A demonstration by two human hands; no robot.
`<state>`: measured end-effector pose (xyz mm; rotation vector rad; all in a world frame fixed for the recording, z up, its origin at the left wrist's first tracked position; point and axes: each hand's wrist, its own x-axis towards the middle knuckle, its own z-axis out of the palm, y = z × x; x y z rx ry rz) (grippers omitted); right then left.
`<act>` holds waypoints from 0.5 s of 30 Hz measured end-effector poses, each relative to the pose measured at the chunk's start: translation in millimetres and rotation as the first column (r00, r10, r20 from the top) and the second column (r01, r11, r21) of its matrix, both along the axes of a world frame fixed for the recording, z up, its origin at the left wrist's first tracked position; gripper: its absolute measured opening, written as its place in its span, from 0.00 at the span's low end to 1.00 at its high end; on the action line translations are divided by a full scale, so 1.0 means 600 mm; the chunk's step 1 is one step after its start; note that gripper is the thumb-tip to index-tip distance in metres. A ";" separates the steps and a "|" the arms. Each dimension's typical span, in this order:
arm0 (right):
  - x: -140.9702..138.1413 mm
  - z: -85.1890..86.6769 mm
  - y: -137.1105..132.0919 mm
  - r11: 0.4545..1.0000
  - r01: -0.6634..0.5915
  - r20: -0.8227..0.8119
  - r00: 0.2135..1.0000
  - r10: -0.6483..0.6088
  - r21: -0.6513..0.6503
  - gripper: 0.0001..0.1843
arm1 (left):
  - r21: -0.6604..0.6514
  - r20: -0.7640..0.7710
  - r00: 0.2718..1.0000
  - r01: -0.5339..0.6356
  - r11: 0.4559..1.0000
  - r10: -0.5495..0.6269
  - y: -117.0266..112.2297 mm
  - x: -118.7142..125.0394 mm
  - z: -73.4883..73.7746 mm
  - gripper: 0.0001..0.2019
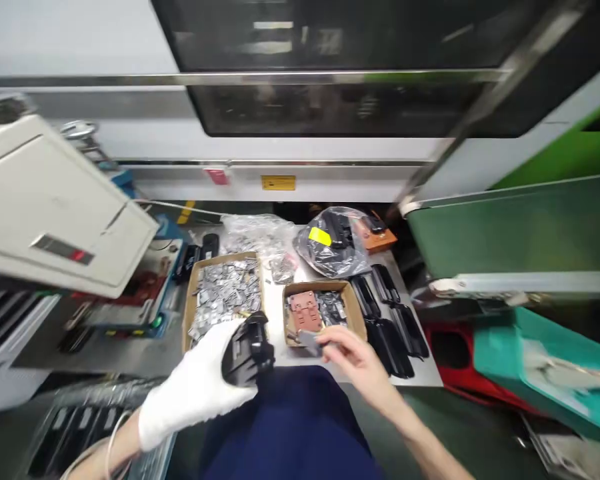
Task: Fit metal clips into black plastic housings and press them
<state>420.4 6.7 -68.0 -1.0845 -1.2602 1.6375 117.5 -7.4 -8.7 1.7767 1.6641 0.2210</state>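
While the gloved left hand grips a black part and the bare right hand pinches a grey piece, two cardboard trays sit mid-table, below a white machine.

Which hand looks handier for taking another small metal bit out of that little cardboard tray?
Probably the right hand: it is bare, hovers at the small cardboard tray rim, pinching a small metal piece. The gloved left hand is full, gripping a black plastic part.

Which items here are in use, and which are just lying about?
In use: black plastic part in gloved left hand; small grey metal piece in bare right hand; small cardboard tray.
Lying about: large tray of metal pieces; black parts row; plastic bag.
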 end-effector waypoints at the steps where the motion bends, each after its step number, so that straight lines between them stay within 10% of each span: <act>1: 0.008 0.026 0.016 0.996 -0.006 0.044 0.999 0.002 0.089 0.17 | 0.052 0.008 0.999 0.033 0.998 -0.034 0.007 0.002 0.013 0.40; 7: -0.002 0.138 0.051 0.941 -0.165 0.219 0.971 0.101 0.297 0.14 | 0.221 0.008 0.992 0.122 0.968 -0.127 0.025 0.018 0.053 0.11; 15: -0.012 0.083 0.075 0.920 -0.267 0.419 0.899 0.129 0.289 0.15 | 0.265 -0.057 0.989 0.144 0.953 -0.133 0.024 0.009 0.046 0.13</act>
